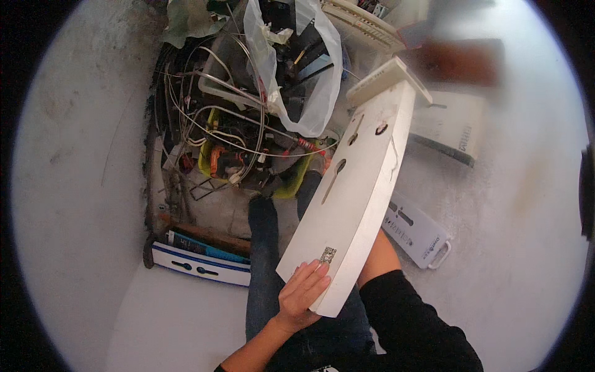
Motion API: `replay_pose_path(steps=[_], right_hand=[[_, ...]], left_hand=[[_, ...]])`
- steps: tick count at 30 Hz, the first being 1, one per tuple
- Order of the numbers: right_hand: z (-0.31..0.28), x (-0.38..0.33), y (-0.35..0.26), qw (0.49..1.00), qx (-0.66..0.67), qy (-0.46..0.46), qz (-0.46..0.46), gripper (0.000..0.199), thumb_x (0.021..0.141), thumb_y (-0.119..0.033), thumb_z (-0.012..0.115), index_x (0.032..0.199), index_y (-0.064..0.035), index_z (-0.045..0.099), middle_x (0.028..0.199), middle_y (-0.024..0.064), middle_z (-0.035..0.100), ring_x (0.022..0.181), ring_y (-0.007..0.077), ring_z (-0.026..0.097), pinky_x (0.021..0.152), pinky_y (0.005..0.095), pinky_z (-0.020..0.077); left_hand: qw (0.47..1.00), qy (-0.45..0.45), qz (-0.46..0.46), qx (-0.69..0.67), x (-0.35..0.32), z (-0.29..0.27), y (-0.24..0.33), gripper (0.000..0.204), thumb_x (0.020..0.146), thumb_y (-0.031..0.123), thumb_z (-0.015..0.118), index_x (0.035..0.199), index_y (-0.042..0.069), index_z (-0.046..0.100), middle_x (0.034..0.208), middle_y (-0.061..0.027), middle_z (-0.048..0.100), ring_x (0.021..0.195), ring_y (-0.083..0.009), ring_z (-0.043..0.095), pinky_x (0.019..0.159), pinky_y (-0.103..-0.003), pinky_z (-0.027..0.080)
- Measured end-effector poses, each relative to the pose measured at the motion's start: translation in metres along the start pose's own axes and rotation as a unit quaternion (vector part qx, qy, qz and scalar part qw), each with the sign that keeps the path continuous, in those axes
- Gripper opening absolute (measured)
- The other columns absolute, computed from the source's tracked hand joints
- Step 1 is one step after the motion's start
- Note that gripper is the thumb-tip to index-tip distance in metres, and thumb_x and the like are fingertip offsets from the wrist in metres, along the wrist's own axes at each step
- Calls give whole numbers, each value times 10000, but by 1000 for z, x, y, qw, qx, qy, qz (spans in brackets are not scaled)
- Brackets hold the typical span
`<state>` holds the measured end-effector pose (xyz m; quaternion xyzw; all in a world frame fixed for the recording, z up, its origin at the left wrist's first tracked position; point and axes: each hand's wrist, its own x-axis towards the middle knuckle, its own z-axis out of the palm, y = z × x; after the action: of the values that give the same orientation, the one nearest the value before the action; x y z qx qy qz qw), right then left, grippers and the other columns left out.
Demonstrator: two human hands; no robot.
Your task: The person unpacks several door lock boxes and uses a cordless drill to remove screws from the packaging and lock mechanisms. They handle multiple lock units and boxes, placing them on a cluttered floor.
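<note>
A long off-white casing [347, 204] with keyhole slots and a wider end cap slants across the middle, its far end to the upper right. At its near end my left hand [302, 296] grips the edge, fingers lying over the top face beside a small printed code label. My right forearm passes behind the casing from the right. My right hand is mostly hidden; a bit of skin, seemingly its fingers [326, 161], shows at the casing's left edge. The casing is held above my legs [263, 266].
A yellow-green basket [291, 185] holds tangled cables and tools. Behind it, a white plastic bag [331, 68] holds dark items. A white power strip [418, 232] and a whitish box [452, 127] lie at right. A white-and-blue slotted panel [201, 268] rests left of my legs, near the wall.
</note>
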<state>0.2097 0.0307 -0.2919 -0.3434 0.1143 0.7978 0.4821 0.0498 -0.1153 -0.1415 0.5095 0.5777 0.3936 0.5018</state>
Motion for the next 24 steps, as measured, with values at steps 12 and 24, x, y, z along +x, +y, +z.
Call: replay_pose_path(steps=[12,24], right_hand=[[-48,3,-12,996,-14,89,2,670,860,-535,440,1233,21,409,1145,143,491,977,274,526,828,445,442],[-125,-4,-16,802,-267,534,6,615,859,-514,480,1096,52,526,1003,128,581,880,245,540,757,372,429]], left_hand=[[1000,0,26,9,45,9,54,465,706,211,718,1135,127,560,1162,-118,568,1091,-290,537,890,-435,448],[927,261,-239,-119,102,-25,84,552,652,48,581,1158,-26,374,1034,-158,496,952,-221,542,853,-377,471]])
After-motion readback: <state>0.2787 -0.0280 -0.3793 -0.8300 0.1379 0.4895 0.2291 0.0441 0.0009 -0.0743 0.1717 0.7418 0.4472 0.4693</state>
